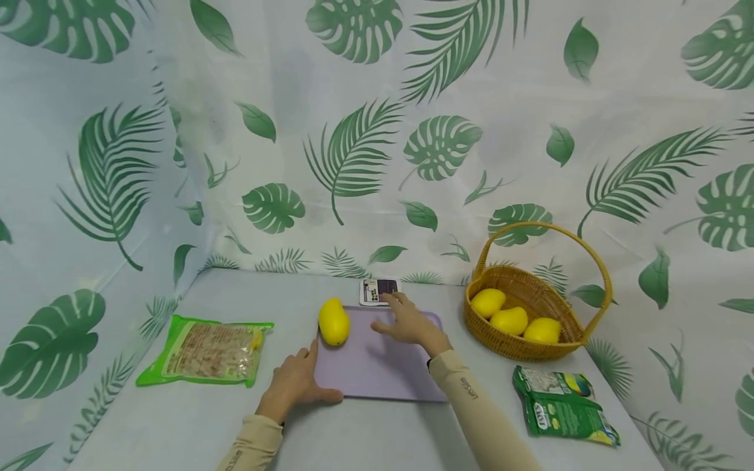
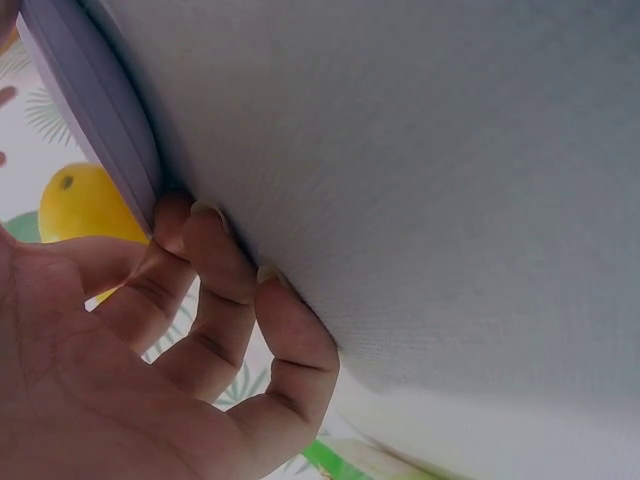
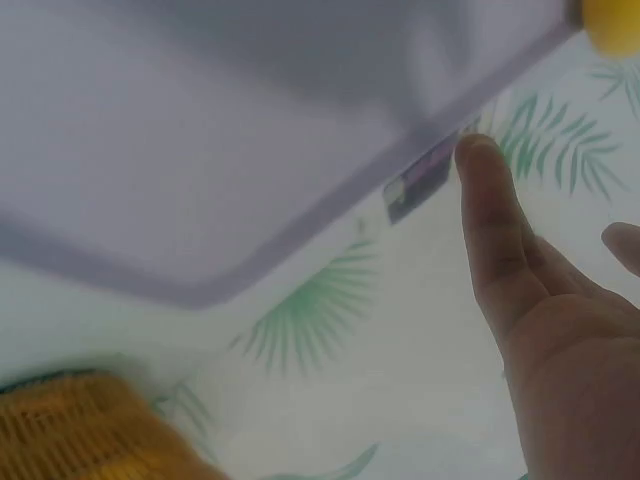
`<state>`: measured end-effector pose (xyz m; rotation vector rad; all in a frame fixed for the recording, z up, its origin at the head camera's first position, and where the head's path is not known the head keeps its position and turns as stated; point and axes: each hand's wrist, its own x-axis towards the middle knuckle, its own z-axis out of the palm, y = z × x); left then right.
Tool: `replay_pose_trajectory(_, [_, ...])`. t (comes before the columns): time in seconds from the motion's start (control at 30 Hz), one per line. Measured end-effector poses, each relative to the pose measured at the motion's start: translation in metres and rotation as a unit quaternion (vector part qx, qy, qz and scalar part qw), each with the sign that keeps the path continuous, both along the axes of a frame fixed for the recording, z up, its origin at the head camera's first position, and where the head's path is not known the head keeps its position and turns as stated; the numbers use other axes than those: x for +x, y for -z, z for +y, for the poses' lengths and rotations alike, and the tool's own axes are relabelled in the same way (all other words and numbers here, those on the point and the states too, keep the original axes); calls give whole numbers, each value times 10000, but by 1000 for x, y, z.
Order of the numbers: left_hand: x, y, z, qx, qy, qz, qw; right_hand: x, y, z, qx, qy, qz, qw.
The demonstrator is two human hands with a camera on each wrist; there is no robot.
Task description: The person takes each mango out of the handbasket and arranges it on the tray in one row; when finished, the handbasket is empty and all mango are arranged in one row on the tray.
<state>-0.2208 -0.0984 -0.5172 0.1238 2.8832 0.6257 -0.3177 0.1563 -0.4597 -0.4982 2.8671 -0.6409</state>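
Note:
A lilac tray (image 1: 377, 373) lies on the table, and a yellow mango (image 1: 334, 322) sits at its far left corner. My left hand (image 1: 294, 379) holds the near left corner of the tray, thumb along the front edge and fingers at the left side. In the left wrist view those fingers (image 2: 215, 250) are bent, their tips down by the tray's rim. Over the far right part of the tray hovers my right hand (image 1: 408, 320), fingers spread and holding nothing. Just beyond its fingertips lies a small white packet with a dark label (image 1: 377, 292).
A wicker basket (image 1: 501, 343) with several yellow mangoes, one a near mango (image 1: 543, 330), stands back right, its tall handle arching up. A green printed bag (image 1: 565, 409) lies front right. A clear, green-edged food bag (image 1: 206, 350) lies left. Leaf-patterned cloth (image 1: 353, 150) walls the table.

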Motion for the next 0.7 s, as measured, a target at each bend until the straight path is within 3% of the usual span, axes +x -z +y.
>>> replay_pose_trajectory(0.33, [2,3,0,75,8,74,9999,13,-4,54,-295,366,118,9988])
replay_pose_trajectory(0.53, [3,3,-1,42,49,84,9999,22,-17,90,-491,544,195,9971])
replay_pose_trajectory(0.7, [3,0,0,43,90,89,9999,25,-29,125,-522,805,554,9938])
